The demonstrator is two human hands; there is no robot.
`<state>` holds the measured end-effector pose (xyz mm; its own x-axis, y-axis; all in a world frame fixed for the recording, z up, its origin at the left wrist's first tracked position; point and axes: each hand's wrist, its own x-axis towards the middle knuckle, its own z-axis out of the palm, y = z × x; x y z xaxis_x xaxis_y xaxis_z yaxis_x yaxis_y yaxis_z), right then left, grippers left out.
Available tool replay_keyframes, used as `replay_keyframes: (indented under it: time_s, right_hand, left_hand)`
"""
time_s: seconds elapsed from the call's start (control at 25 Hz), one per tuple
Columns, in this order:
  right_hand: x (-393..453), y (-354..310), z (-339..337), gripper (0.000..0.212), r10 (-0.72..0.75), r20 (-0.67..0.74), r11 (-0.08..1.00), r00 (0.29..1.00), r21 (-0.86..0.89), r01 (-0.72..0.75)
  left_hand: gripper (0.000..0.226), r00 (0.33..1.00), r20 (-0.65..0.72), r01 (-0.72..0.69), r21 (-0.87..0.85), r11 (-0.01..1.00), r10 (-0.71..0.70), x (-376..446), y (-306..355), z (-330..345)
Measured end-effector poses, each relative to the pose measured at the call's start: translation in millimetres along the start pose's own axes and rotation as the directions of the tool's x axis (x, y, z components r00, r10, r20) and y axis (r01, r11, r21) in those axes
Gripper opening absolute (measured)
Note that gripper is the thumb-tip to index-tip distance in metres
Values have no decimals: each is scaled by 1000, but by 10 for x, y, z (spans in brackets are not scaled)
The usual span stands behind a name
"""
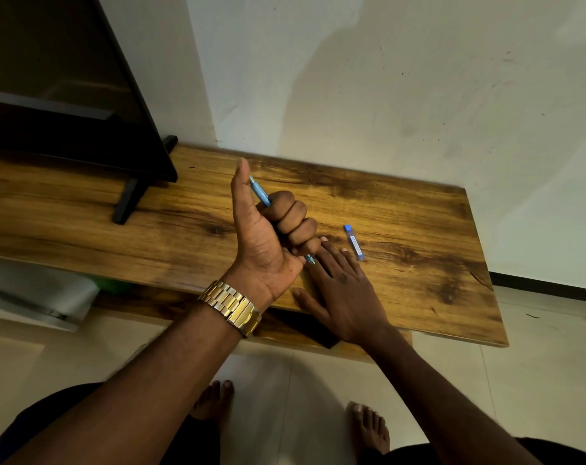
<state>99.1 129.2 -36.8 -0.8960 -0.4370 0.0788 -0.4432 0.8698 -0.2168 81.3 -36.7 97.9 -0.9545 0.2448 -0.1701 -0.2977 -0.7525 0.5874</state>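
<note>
My left hand (268,236) is raised over the wooden table (419,229), its fingers curled round a light blue mechanical pencil (260,193). The thumb stretches up along the pencil's upper end, and the tip pokes out below the little finger. My right hand (341,293) lies flat on the table with straight fingers, just under the pencil's tip. A small clear tube with a blue cap (354,242) lies on the table, close to the right fingertips and apart from them.
A black flat screen on a stand (127,196) takes up the table's left part. The white wall (385,95) runs right behind the table. A white object (33,293) sits below the table at the left. My bare feet stand on the tiled floor (301,397).
</note>
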Motion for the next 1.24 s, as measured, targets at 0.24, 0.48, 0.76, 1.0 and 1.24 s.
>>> replay_keyframes:
  time_s: [0.24,0.48,0.76,1.0,1.24]
  right_hand:
    - [10,3,-7,76,2,15,1000,1000,-2,-2]
    - [-1,8,-5,76,5,11,1000,1000,6,-5]
    - [5,2,-8,78,9,18,1000,1000,13,-9]
    - [1,-8,-20,77,9,27,1000,1000,19,-10]
    - [65,1,-130,79,13,122,994,992,110,-26]
  left_hand:
    - [71,1000,16,4,-13,1000,-3,6,11,8]
    - [70,1000,-22,-14,-21,1000,14,0,8,9]
    - [69,997,-59,-40,-24,999,38,-5,23,22]
    - [69,992,-116,-58,-96,994,47,6,35,-9]
    - [67,994,-84,-95,-330,939,71,43,64,-34]
